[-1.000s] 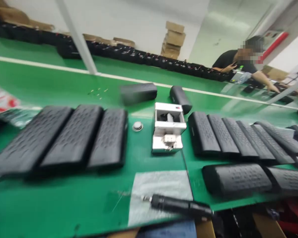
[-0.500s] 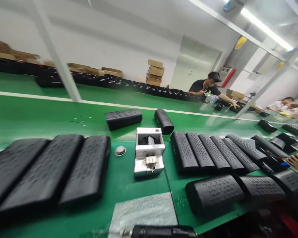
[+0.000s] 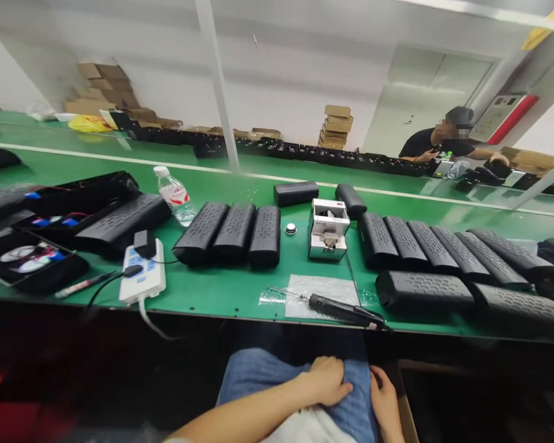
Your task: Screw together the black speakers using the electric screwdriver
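Note:
My left hand (image 3: 325, 381) lies flat on my blue jeans (image 3: 258, 374), and my right hand (image 3: 385, 403) rests against the same lap further right. Neither holds anything. Above them, on the green workbench (image 3: 221, 289), an electric screwdriver (image 3: 344, 311) lies on a translucent sheet (image 3: 321, 294). Behind it stands a white screw feeder (image 3: 329, 229). Rows of black dimpled bar-shaped housings flank the feeder, with a group of three (image 3: 226, 234) to its left and several (image 3: 425, 246) to its right.
A white power strip (image 3: 143, 271) and a plastic water bottle (image 3: 173, 194) stand at the bench's left, near opened black units (image 3: 80, 209) with wires. Beyond a white-striped divider, a person (image 3: 436, 141) works at a further bench. Cardboard boxes (image 3: 336, 127) are stacked against the far wall.
The view has tilted up and pulled back, so the bench looks smaller. My two hands now show on my lap. The bench objects appear unmoved, and the far person's arm is drawn in.

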Motion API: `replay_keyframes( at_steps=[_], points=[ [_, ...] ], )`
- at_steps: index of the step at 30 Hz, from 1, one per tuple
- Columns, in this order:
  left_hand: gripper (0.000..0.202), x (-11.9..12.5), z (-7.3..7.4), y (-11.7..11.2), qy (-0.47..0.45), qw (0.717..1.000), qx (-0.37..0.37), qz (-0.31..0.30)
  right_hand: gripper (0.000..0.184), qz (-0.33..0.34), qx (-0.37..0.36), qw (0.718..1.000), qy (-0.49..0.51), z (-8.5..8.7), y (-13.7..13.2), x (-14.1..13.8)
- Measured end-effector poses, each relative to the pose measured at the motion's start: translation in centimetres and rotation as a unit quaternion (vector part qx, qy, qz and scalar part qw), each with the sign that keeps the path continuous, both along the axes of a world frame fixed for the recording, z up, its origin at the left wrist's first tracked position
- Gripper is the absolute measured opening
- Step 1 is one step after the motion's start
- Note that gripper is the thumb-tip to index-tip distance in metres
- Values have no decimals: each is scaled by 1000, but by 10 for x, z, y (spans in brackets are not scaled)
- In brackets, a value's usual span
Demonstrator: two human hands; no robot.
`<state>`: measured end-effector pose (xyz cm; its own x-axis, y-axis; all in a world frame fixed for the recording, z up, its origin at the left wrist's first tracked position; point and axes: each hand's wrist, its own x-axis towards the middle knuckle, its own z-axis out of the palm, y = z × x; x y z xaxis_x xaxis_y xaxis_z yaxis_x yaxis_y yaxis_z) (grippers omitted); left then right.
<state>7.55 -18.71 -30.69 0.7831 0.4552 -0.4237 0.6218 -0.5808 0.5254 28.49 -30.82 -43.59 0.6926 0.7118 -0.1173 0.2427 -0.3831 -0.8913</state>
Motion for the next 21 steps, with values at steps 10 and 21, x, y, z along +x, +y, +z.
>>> replay_keyframes(
  at_steps=[10,21],
  points=[
    [67,26,-13,-37,-61,995,-36,-70,66,101,-65,992,36,51,-6,24],
    [44,-54,10,0,-271,951,-111,-101,76,96,133,970,179,139,62,-58]
  ],
)
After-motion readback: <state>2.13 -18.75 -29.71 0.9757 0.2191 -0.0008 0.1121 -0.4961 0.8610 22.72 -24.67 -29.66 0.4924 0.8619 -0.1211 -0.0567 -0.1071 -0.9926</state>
